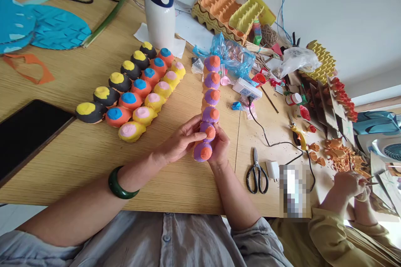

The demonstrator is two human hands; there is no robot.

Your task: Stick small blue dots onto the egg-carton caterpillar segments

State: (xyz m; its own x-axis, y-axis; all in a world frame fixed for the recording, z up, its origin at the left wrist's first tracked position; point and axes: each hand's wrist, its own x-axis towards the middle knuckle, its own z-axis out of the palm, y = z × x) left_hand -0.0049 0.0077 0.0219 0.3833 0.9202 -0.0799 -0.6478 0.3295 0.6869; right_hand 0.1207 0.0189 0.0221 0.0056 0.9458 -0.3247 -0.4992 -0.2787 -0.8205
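Both hands grip a strip of egg-carton cups (210, 109), coloured purple with orange tips, held lengthwise above the table. My left hand (183, 137), below a dark green bangle, is closed on its lower left side with the thumb on an orange tip. Closed on the opposite side near the same end is my right hand (221, 146), its fingers partly hidden behind the strip. To the left lie three similar strips: a black and yellow one (119, 81), a red and blue one (140, 88), and a yellow and pink one (154, 102).
A white bottle (160, 12) stands behind the strips; a black tablet-like slab (31, 133) lies left. Scissors (257, 173), a white charger (272, 171) and a corded power strip (247, 88) are to the right. Egg trays (219, 8) stand at the back. A co-worker's hands (352, 187) work far right.
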